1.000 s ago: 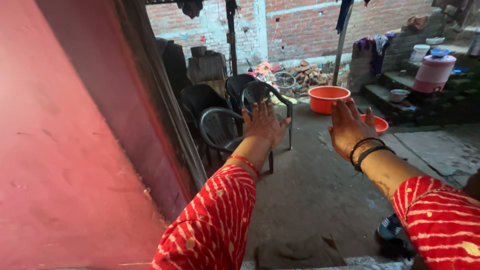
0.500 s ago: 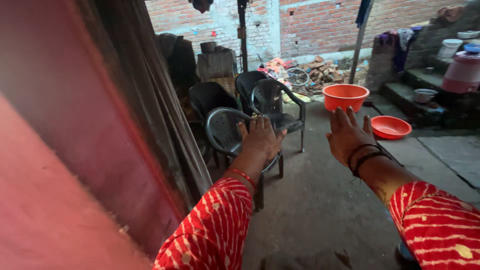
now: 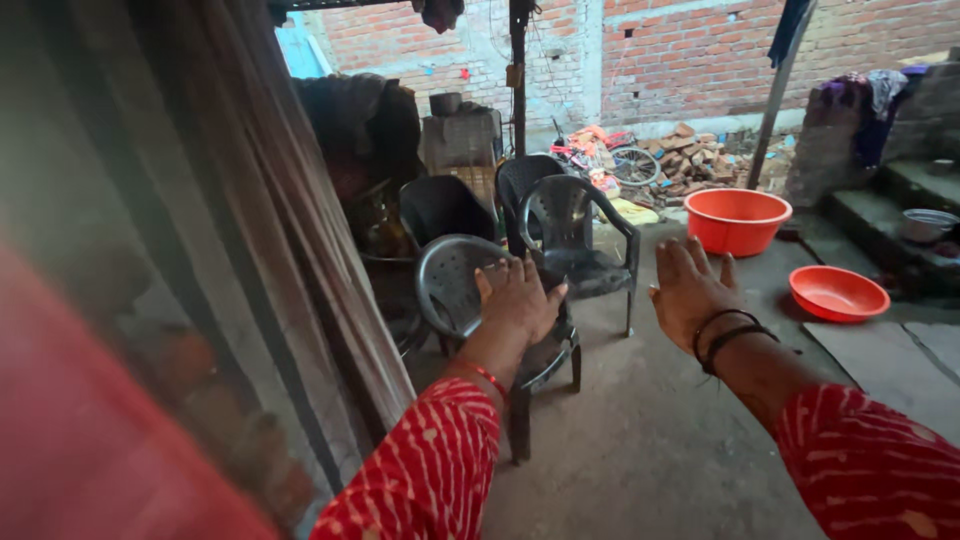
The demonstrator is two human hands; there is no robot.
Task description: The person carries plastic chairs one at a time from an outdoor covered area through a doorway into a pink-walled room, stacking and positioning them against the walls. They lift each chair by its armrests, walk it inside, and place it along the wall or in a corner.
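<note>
both arms in red patterned sleeves reach forward. the left hand [image 3: 518, 298] is spread flat, fingers open, holding nothing, over the backrest of the nearest dark plastic chair [image 3: 455, 290]; whether it touches cannot be told. the right hand [image 3: 688, 290], black bangles at the wrist, is open and empty in the air, well apart from the chair. behind stand more dark chairs [image 3: 565, 225]. further right sit a small orange basin [image 3: 838, 292] and a large orange tub [image 3: 736, 218]. since half a second ago the chairs loom closer and the hands have spread wider.
</note>
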